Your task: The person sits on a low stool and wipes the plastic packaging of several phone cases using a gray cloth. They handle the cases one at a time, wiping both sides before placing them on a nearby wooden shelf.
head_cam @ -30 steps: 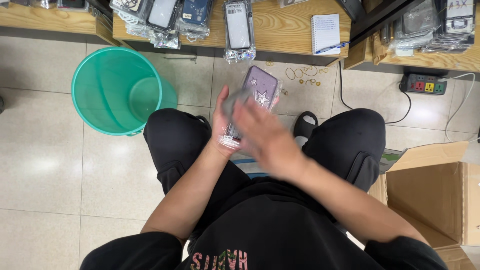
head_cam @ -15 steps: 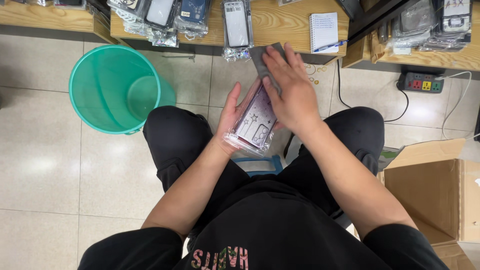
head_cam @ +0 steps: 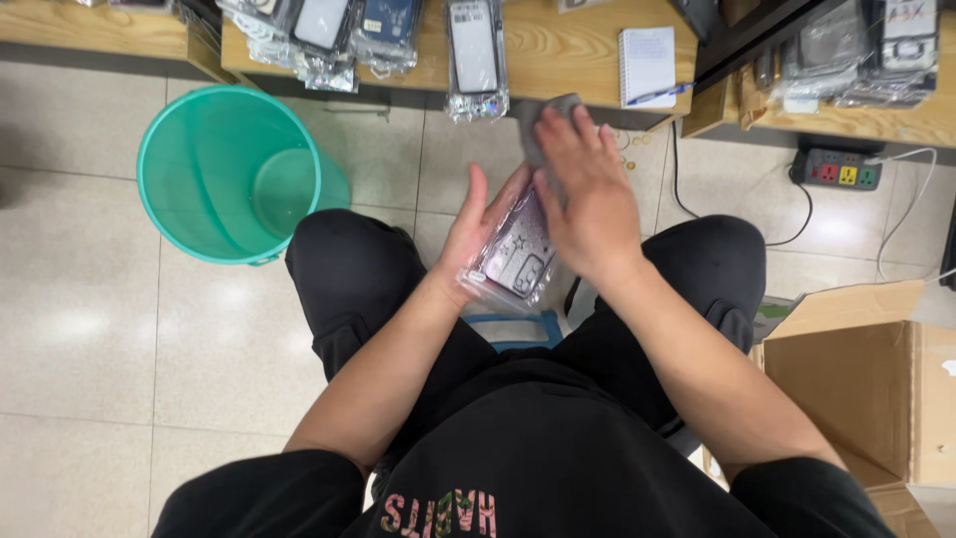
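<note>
My left hand (head_cam: 478, 231) cradles a purple phone case in a clear plastic sleeve (head_cam: 515, 261) above my knees, fingers along its left edge. Over the case's upper part lies my right hand (head_cam: 586, 199), pressing a grey cloth (head_cam: 546, 118) whose corner sticks out beyond the fingertips. The top of the case is hidden under that hand. I sit in black clothes with both knees apart.
A teal plastic bucket (head_cam: 229, 169) stands on the tiled floor at my left. Wooden shelves (head_cam: 558, 60) ahead carry several bagged phone cases (head_cam: 476, 50), a notepad with a pen (head_cam: 647, 65). A power strip (head_cam: 841, 167) lies at right, an open cardboard box (head_cam: 866, 379) beside my right leg.
My right hand with the cloth has slid from the lower part of the case up toward its top end. The case now tilts flatter in my left hand.
</note>
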